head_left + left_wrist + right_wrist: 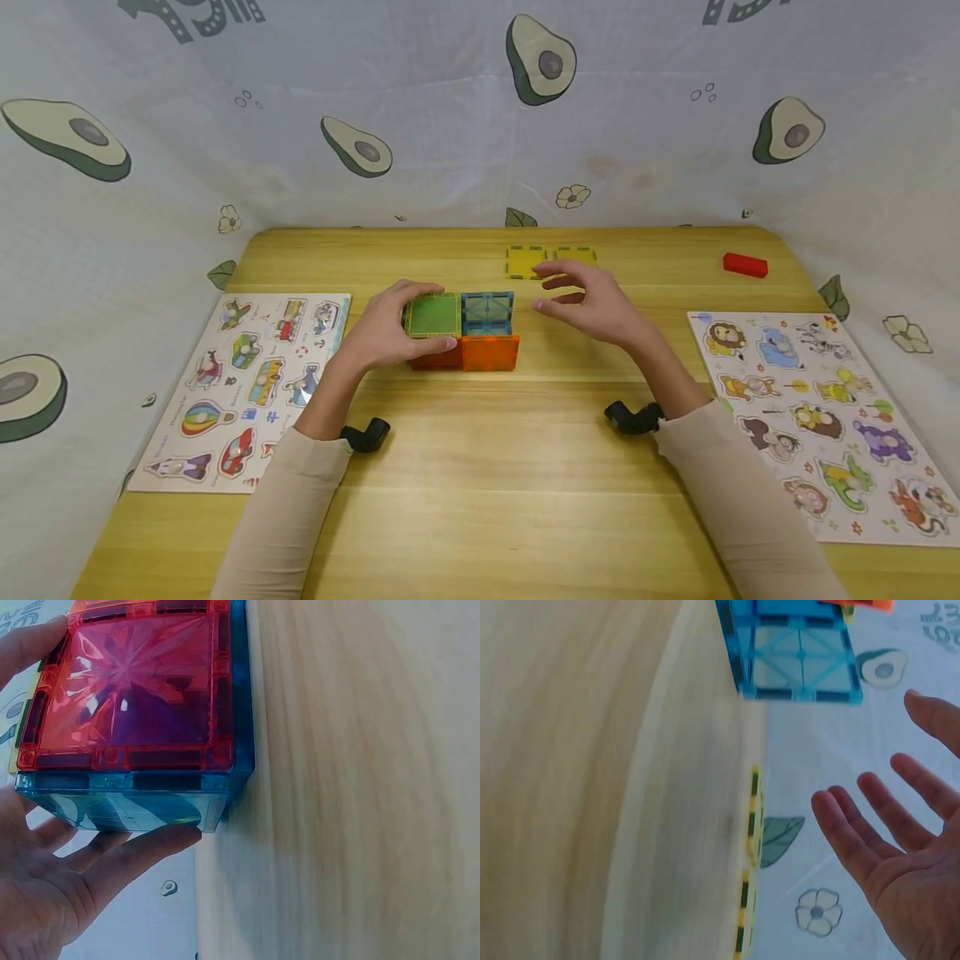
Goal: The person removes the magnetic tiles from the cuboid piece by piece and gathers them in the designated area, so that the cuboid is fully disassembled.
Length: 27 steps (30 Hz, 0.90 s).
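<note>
- Nearest are two beige sleeves (281, 500), reaching in over the wooden table (487, 467), with a black angled device (633, 418) at each wrist.
- A vehicle puzzle board (236, 392) lies at the person's left, partly behind the left forearm; an animal puzzle board (810, 454) lies at the right, partly behind the right sleeve.
- The left hand (393, 329) grips the left end of the tile box (490, 353), its thumb along the upper front edge and its other fingers reaching to the rear side.
- That box stands on the table near the middle, beyond the forearms. Its front has a red tile (437, 360) on the left and an orange one on the right; a green tile (435, 315) lies flat over the left half, and blue tiles (487, 308) show behind the orange one.
- The right hand (588, 304) is raised just right of the box, apart from it, holding nothing; its fingers are spread and softly bent, the thumb wide of them.
- Beyond the hands, two yellow tiles (527, 262) lie side by side toward the table's far edge, one partly hidden by the right hand's fingers.
- A red block (745, 265) lies at the far right.
- Behind the table hangs a pale cloth (450, 100) printed with avocados, flowers and leaves.
</note>
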Each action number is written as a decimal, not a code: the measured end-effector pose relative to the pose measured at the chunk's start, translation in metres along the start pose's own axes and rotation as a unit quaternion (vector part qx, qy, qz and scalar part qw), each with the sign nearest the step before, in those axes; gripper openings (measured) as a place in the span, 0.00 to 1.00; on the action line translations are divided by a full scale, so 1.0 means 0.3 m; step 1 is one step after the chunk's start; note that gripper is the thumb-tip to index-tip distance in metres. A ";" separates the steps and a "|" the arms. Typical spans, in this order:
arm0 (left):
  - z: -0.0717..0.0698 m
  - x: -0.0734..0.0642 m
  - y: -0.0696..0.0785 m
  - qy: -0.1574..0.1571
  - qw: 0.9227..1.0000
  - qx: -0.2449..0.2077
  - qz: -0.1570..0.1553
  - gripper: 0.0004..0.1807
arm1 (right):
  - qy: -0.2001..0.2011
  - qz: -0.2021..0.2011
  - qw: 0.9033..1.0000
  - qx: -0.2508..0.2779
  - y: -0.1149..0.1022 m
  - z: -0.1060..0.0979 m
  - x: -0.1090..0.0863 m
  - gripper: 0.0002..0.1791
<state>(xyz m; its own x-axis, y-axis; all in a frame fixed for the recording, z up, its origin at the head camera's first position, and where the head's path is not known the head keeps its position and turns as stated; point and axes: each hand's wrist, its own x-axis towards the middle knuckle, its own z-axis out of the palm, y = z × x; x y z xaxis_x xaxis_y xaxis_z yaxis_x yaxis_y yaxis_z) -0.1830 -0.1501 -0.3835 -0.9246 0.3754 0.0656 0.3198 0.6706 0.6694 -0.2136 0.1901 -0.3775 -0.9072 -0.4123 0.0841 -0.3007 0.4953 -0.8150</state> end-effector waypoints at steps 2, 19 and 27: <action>0.001 0.001 0.000 0.002 1.000 0.000 -0.001 0.43 | -0.010 -0.008 1.000 0.011 -0.011 0.018 -0.008 0.29; -0.001 0.006 0.000 0.000 1.000 0.003 -0.002 0.44 | -0.081 -0.052 0.995 0.030 -0.056 0.127 -0.054 0.28; 0.000 0.006 -0.001 -0.003 1.000 0.002 -0.003 0.44 | -0.089 -0.070 0.993 0.023 -0.059 0.161 -0.050 0.26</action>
<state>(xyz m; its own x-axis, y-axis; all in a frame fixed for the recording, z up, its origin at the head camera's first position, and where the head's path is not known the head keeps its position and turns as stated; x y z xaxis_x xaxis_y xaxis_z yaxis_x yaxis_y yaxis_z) -0.1846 -0.1496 -0.3836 -0.9254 0.3745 0.0578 0.3152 0.6760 0.6660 -0.1802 0.1505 -0.3921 -0.7900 -0.6051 0.0992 -0.4024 0.3896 -0.8284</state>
